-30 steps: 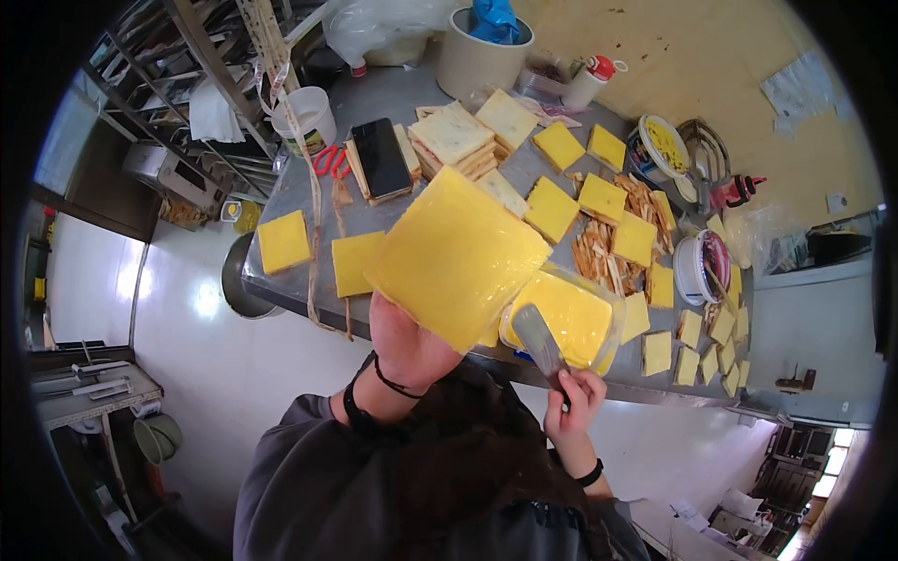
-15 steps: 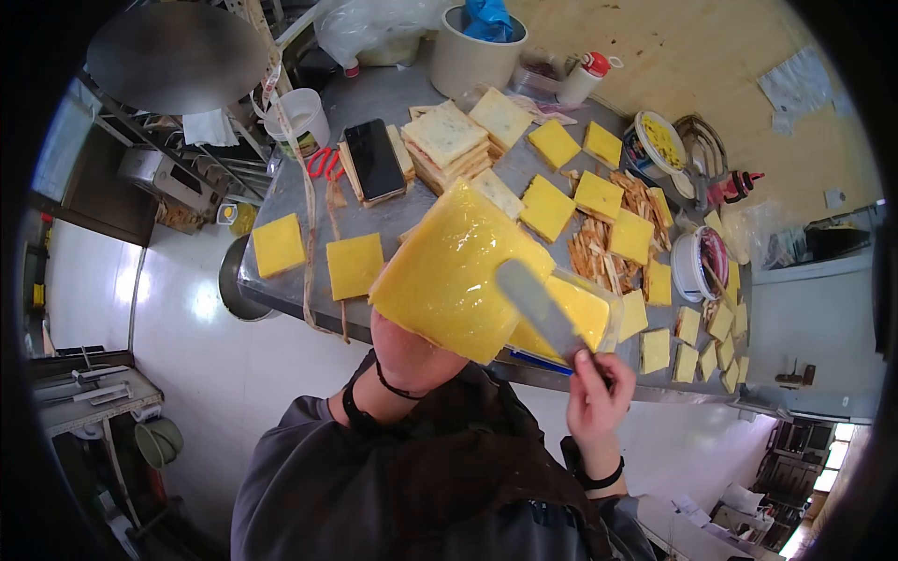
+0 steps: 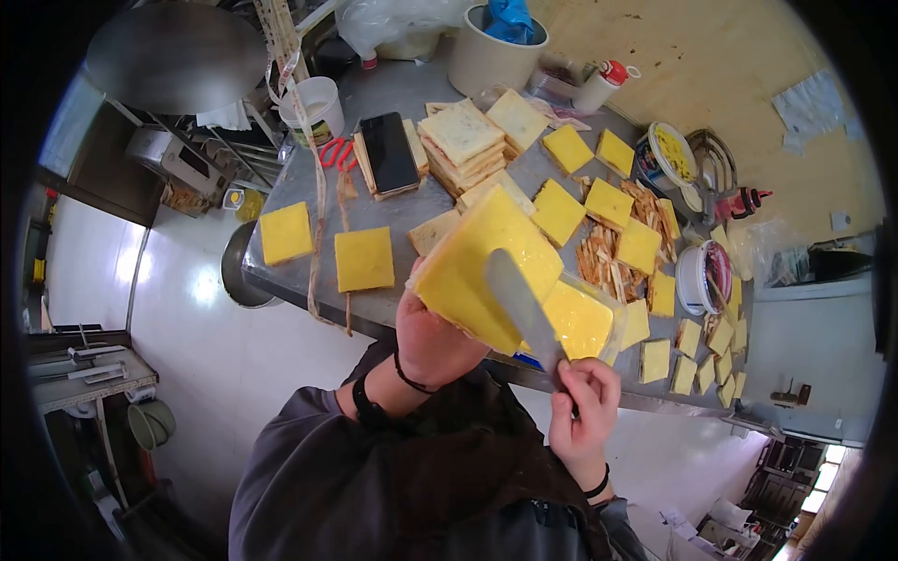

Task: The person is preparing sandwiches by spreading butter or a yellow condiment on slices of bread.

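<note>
My left hand (image 3: 432,338) grips a square bread slice (image 3: 468,271) from below, tilted up, its top coated in smooth yellow spread. My right hand (image 3: 587,407) is closed around the handle of a palette knife (image 3: 520,299); the blade lies against the coated face near its right side. Just behind the blade, at the table edge, a clear rectangular container (image 3: 612,338) holds shiny yellow spread. Beyond the held slice, several plain slices stand in a stack (image 3: 462,136), and a yellow-coated square (image 3: 365,259) lies to the left.
On the metal table (image 3: 374,89) are a black phone (image 3: 386,152) on bread slices, red scissors (image 3: 338,153) and a white bucket (image 3: 313,110). To the right lie several yellow squares, a pile of cut crusts (image 3: 606,254) and a tub with pink-red contents (image 3: 694,280). A cream pot (image 3: 494,58) stands behind.
The slice in my left hand has turned and tilted more steeply, and its coating looks smoother. The palette knife has swung more upright and shifted slightly left across it.
</note>
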`<state>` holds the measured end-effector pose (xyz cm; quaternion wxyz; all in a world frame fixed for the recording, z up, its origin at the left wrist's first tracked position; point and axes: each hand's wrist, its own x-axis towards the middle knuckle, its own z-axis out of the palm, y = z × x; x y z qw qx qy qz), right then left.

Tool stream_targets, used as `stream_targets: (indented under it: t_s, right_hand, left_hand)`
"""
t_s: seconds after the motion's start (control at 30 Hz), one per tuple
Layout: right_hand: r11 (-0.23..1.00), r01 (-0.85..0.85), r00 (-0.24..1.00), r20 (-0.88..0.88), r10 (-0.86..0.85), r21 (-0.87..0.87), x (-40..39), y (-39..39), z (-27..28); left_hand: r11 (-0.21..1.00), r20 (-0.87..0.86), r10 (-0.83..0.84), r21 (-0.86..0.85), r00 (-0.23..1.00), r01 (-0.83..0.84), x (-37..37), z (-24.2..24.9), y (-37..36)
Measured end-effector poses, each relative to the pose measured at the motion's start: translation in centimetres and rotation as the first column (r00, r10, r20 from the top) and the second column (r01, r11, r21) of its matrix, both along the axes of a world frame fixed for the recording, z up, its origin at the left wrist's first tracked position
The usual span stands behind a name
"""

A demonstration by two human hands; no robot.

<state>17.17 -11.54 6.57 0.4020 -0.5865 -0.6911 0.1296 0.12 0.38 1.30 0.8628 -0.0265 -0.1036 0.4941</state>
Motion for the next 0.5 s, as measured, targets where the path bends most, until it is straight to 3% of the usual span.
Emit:
stream_targets:
  t_s: [0.3, 0.4, 0.5]
  right_hand:
    - [0.997, -0.068, 0.984, 0.168, 0.061, 0.035, -1.9, 0.5, -0.1]
    - [0.992, -0.11, 0.976, 0.193, 0.097, 0.057, -2.2, 0.8, -0.4]
    - [0.981, -0.176, 0.964, 0.217, 0.155, 0.078, -2.7, 0.9, 0.3]
  left_hand:
    - [0.989, -0.079, 0.067, 0.138, 0.995, -0.056, 0.8, -1.1, -0.7]
    - [0.997, -0.044, 0.056, 0.064, 0.997, -0.053, 0.7, -1.0, -1.1]
    - [0.972, 0.122, 0.115, 0.193, 0.986, -0.137, 1.0, -0.4, -0.9]
